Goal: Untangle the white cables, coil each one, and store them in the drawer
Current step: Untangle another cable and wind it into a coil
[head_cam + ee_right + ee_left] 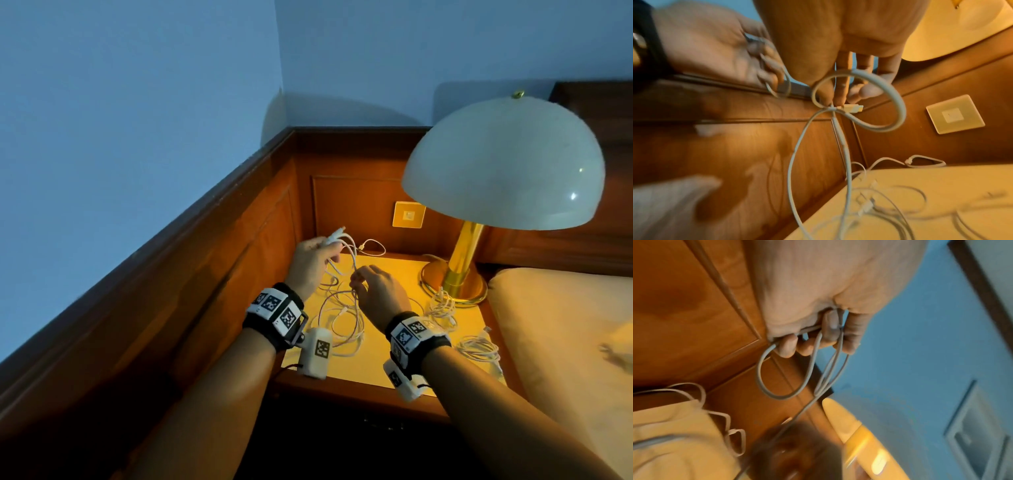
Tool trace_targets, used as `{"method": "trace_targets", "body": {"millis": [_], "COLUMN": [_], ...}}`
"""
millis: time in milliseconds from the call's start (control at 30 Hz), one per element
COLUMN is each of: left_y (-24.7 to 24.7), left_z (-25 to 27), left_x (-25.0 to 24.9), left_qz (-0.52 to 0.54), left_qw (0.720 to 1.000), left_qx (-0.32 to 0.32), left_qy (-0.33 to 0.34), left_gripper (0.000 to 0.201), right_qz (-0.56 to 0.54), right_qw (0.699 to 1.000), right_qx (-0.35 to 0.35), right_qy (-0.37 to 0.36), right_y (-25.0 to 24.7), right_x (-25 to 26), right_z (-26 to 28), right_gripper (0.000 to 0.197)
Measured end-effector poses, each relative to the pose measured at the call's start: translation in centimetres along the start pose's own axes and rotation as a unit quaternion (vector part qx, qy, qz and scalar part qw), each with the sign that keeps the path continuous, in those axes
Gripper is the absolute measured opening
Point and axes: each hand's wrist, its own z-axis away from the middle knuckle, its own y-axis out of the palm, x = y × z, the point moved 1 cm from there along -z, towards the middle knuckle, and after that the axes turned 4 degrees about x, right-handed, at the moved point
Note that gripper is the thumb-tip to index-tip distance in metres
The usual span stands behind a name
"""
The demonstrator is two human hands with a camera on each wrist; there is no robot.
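Note:
A tangle of white cables point(339, 318) lies on the nightstand top point(387, 359), lit yellow by the lamp. My left hand point(313, 260) is raised over the back left of the top and grips several small loops of a white cable point(797, 369), a plug end sticking out past the fingers. My right hand point(371, 286) hovers beside it and pinches the same cable near a connector point(852, 108), with a loop point(890, 104) curling round the fingers. Strands hang from both hands into the tangle. Two coiled cables point(442, 308) point(478, 349) lie to the right. No drawer shows.
A brass lamp point(455, 277) with a white dome shade point(503, 164) stands at the back right of the nightstand. Wood panelling point(212, 274) closes the left and back, with a wall socket point(408, 214) behind. A pillow on the bed point(565, 325) borders the right side.

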Motion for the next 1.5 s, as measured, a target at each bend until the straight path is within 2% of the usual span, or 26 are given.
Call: {"method": "trace_targets", "body": {"millis": [100, 167, 233, 300, 400, 500, 567, 600, 667, 733, 967, 1067, 1133, 1233, 1367, 1500], "left_y": [-1.5, -3.4, -4.8, -4.8, -2.8, -0.9, 0.3, 0.8, 1.5, 1.5, 1.2, 0.6, 0.5, 0.6, -0.2, -0.3], "left_z": [1.1, 1.6, 1.9, 2.5, 3.3, 2.6, 1.8, 1.5, 0.6, -0.2, -0.1, 0.1, 0.8, 2.2, 4.2, 6.7], "left_x": [-3.0, -4.4, -3.9, -2.2, 1.3, 3.7, 4.3, 4.5, 4.8, 4.9, 3.0, 3.1, 3.2, 3.7, 5.8, 7.8], "left_qz": [0.132, 0.205, 0.199, 0.110, 0.009, -0.060, -0.113, -0.131, -0.144, -0.138, -0.092, -0.017, -0.004, -0.003, -0.012, -0.067], "left_qw": [0.989, 0.973, 0.965, 0.972, 0.986, 0.994, 0.993, 0.991, 0.989, 0.990, 0.994, 0.994, 0.991, 0.993, 0.999, 0.995], "left_qx": [-0.027, -0.087, -0.170, -0.204, -0.153, -0.092, -0.038, -0.016, 0.003, -0.002, -0.047, -0.102, -0.127, -0.119, -0.037, 0.044], "left_qy": [0.052, 0.061, 0.019, -0.033, -0.062, -0.028, -0.022, -0.025, -0.020, -0.008, 0.042, 0.039, 0.039, 0.015, -0.027, -0.054], "left_gripper": [0.016, 0.020, 0.025, 0.022, 0.029, 0.031, 0.055, 0.058, 0.036, 0.024, 0.026, 0.024, 0.024, 0.026, 0.030, 0.035], "right_qz": [0.014, -0.028, -0.085, -0.152, -0.203, -0.149, -0.098, -0.080, -0.071, -0.076, -0.102, -0.156, -0.201, -0.262, -0.391, -0.522], "right_qw": [0.997, 0.993, 0.989, 0.979, 0.973, 0.989, 0.995, 0.996, 0.996, 0.996, 0.986, 0.976, 0.967, 0.943, 0.882, 0.809], "right_qx": [0.070, 0.084, 0.057, 0.021, -0.014, -0.014, -0.002, -0.002, -0.013, -0.006, 0.112, 0.103, 0.053, 0.001, 0.004, 0.008], "right_qy": [0.043, 0.081, 0.110, 0.135, 0.112, 0.022, -0.021, -0.033, -0.045, -0.047, 0.065, 0.112, 0.147, 0.204, 0.263, 0.270], "right_y": [2.0, 2.8, 3.0, 2.6, 1.3, 0.3, 0.0, -0.2, -0.7, -0.7, 2.0, 2.0, 1.4, 0.0, -1.8, -3.5], "right_x": [-1.8, -3.2, -4.0, -4.1, -3.1, -1.6, -0.9, -0.6, -0.3, -0.4, -2.5, -3.0, -3.0, -2.9, -2.4, -0.7], "right_z": [0.9, 1.5, 1.6, 1.1, 0.0, -0.6, -0.8, -0.8, -0.7, -0.6, 0.6, 0.7, 0.3, -0.5, -1.2, -1.0], "right_gripper": [0.013, 0.018, 0.019, 0.019, 0.019, 0.016, 0.016, 0.017, 0.016, 0.013, 0.003, 0.008, 0.008, 0.004, 0.004, 0.023]}}
